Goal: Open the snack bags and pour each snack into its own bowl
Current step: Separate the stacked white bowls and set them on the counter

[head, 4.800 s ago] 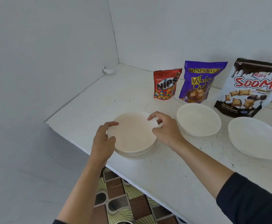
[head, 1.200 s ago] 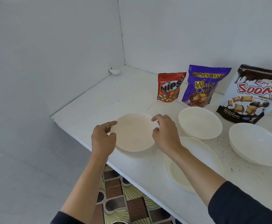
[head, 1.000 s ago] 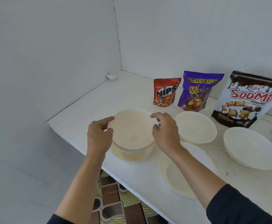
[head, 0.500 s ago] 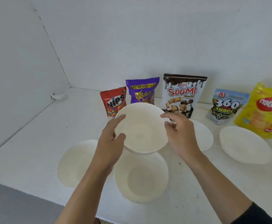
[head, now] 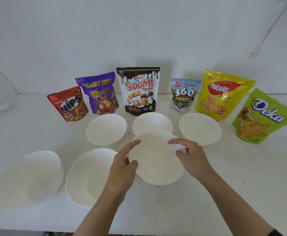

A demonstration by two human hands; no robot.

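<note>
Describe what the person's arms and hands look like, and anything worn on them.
The left hand and the right hand are bare: no gloves, rings or watch show. Both forearms are uncovered. A dark sleeve shows on the right arm at the picture's bottom edge; the left arm leaves the picture before any sleeve appears.

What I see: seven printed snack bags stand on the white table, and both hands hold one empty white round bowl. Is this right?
No: the head view shows six bags: red Nips, purple Wafer, white Soomi, grey Kuaci, yellow Nabati, green Deka. The left hand and right hand do hold one empty white round bowl.
</note>
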